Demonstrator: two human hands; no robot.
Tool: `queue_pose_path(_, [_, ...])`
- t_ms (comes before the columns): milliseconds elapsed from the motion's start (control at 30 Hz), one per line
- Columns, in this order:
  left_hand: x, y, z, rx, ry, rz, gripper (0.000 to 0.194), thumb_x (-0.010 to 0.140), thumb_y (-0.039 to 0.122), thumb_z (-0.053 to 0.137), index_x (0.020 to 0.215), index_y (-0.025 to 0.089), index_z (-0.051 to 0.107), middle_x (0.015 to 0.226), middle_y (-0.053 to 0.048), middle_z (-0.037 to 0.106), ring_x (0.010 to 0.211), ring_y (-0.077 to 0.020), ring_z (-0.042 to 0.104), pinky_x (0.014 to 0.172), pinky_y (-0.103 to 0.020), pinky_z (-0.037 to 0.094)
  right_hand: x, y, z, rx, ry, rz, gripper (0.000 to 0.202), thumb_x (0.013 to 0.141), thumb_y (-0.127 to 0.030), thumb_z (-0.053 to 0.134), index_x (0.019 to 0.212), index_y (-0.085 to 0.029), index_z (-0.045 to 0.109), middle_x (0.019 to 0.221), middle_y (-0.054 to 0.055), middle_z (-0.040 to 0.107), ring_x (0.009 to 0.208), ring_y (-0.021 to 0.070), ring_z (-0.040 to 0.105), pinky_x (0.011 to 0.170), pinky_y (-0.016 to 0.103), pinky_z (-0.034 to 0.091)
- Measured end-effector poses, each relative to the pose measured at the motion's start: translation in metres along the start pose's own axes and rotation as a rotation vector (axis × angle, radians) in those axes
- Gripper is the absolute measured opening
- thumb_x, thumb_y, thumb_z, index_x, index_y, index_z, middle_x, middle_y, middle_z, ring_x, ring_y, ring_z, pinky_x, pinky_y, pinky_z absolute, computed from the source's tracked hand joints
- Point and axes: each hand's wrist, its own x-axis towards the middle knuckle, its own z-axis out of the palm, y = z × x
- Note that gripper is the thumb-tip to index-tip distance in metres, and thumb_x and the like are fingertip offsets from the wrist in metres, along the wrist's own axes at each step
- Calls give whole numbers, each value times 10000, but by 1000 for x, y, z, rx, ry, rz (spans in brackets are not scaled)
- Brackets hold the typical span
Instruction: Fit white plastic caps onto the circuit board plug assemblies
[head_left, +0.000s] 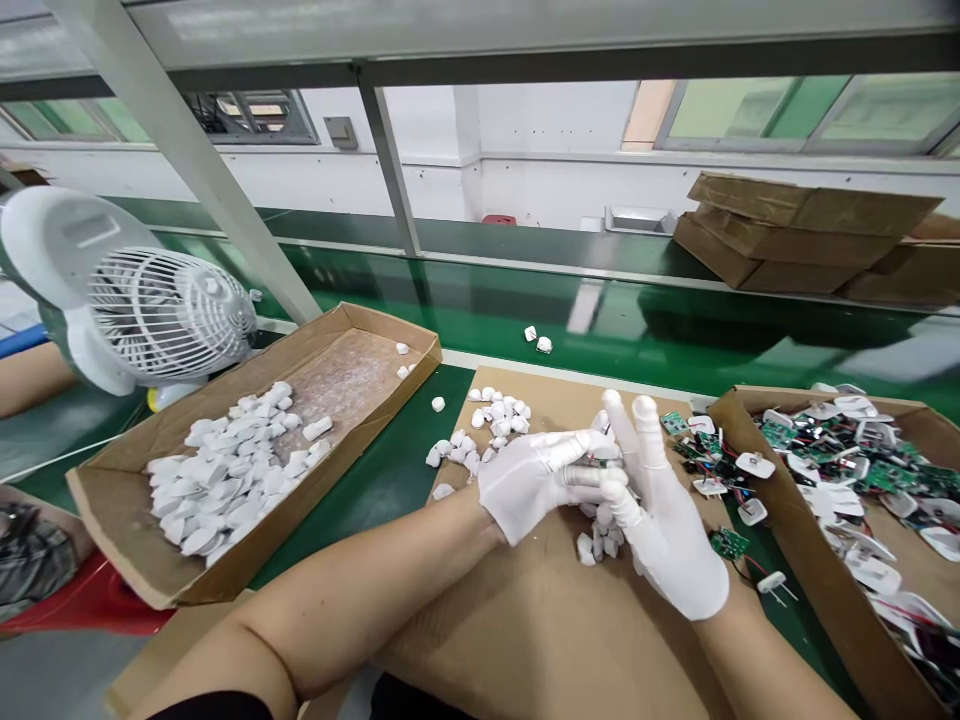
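Observation:
Both my hands wear white gloves and meet over the cardboard sheet. The fingers of my left hand (pixel 536 482) are closed in a pinch around a small piece that they mostly hide. My right hand (pixel 671 530) has its thumb pressed in at the same spot, while two of its fingers point up. What lies between the hands cannot be made out. Just below them is a pile of small white plastic parts (pixel 600 537). Another heap of white parts (pixel 499 415) lies left of my hands. Small green circuit boards (pixel 729 543) with wires and white covers lie to the right.
A long cardboard tray (pixel 409 385) at left contains many white parts. At right, a cardboard box (pixel 787 560) holds wired circuit boards and white covers. A white fan (pixel 172 310) stands behind the tray. Beyond a green belt (pixel 480 310) are brown cartons (pixel 810 230). Another person's arm (pixel 34 380) shows at left.

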Motion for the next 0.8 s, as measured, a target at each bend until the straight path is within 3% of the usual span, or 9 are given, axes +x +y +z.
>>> queue_pose_path(100, [1, -3, -3, -58, -3, 42, 241, 873, 307, 647, 1030, 134, 705, 1106, -134, 684, 1048, -252, 650, 994, -397, 459, 0, -3, 4, -13, 91, 152, 583, 955, -447, 510, 1501, -279, 395, 689, -28, 709, 324, 107, 518, 375, 246, 501])
queue_pose_path(200, [3, -7, -4, -63, 77, 38, 317, 847, 343, 684, 1095, 144, 697, 1152, -142, 675, 1023, -256, 664, 994, -416, 463, -2, 3, 8, -104, 183, 82, 401, 953, -403, 517, 1325, -298, 622, 776, -12, 736, 377, 106, 543, 459, 260, 538])
queue_pose_path(300, [4, -8, -1, -10, 124, 41, 325, 822, 356, 713, 1050, 124, 711, 1111, -151, 688, 1004, -268, 672, 965, -423, 485, -5, 11, 9, -171, 172, -83, 373, 957, -324, 499, 1299, -304, 646, 836, 9, 760, 426, 122, 589, 554, 267, 565])
queue_pose_path(367, [4, -7, 3, 34, 138, 49, 330, 810, 350, 725, 1044, 117, 712, 1092, -151, 692, 1014, -276, 668, 950, -423, 496, -5, 13, 8, -154, 142, -113, 362, 945, -315, 512, 1270, -302, 671, 891, 26, 767, 418, 117, 588, 546, 263, 564])
queue_pose_path(467, [3, -6, 6, 75, 158, 55, 357, 790, 352, 743, 1051, 110, 708, 1110, -149, 687, 1039, -289, 660, 951, -423, 501, -1, 7, 6, 55, 121, 77, 388, 905, -397, 589, 1265, -281, 676, 931, 47, 767, 350, 95, 526, 415, 255, 521])
queue_pose_path(600, [4, -9, 3, 177, 175, 50, 402, 751, 311, 775, 1100, 127, 699, 1135, -141, 686, 1068, -298, 647, 974, -440, 499, 3, -5, 8, 355, 145, 333, 591, 804, -492, 705, 1317, -209, 632, 748, 43, 751, 286, 90, 436, 283, 260, 446])
queue_pose_path(700, [6, -11, -2, 76, 83, -2, 411, 773, 283, 748, 1148, 131, 676, 1143, -145, 683, 1081, -301, 646, 1004, -485, 477, 3, -5, 11, 318, 227, 400, 471, 791, -501, 707, 1145, -193, 743, 657, 24, 722, 279, 91, 430, 273, 264, 457])
queue_pose_path(800, [7, -12, -5, -99, 82, -56, 379, 797, 303, 725, 1117, 109, 667, 1093, -158, 691, 1060, -308, 659, 1008, -521, 461, 3, 0, 13, 178, 285, 351, 392, 829, -458, 674, 1135, -228, 753, 509, -30, 637, 305, 95, 466, 310, 222, 468])
